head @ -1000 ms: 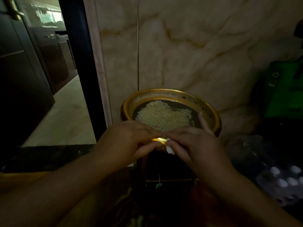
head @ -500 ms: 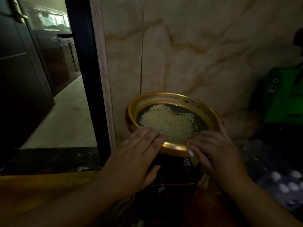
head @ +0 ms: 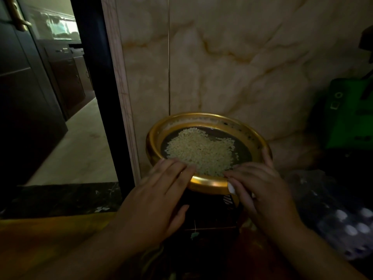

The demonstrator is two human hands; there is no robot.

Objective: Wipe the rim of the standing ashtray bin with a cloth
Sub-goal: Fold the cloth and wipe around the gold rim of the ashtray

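The standing ashtray bin has a wide gold rim point(head: 209, 184) around a dark tray of pale pebbles point(head: 201, 152), on a dark body point(head: 210, 215). My left hand point(head: 159, 197) lies flat on the near-left part of the rim, fingers spread and holding nothing. My right hand point(head: 260, 188) rests on the near-right part, with one finger reaching up along the right side. A small white piece of cloth point(head: 231, 187) shows under its fingertips, pressed against the rim's outer edge. Most of the cloth is hidden.
A marble wall point(head: 232, 67) stands right behind the bin. An open doorway point(head: 76, 148) with a dark frame point(head: 96, 77) lies to the left. A green object point(head: 351, 114) and a wrapped pack of bottles point(head: 343, 219) crowd the right side.
My hands were pinched together at the rim's near middle a second ago. They have parted: the left now lies flat on the left, the right has slid right with the white cloth.
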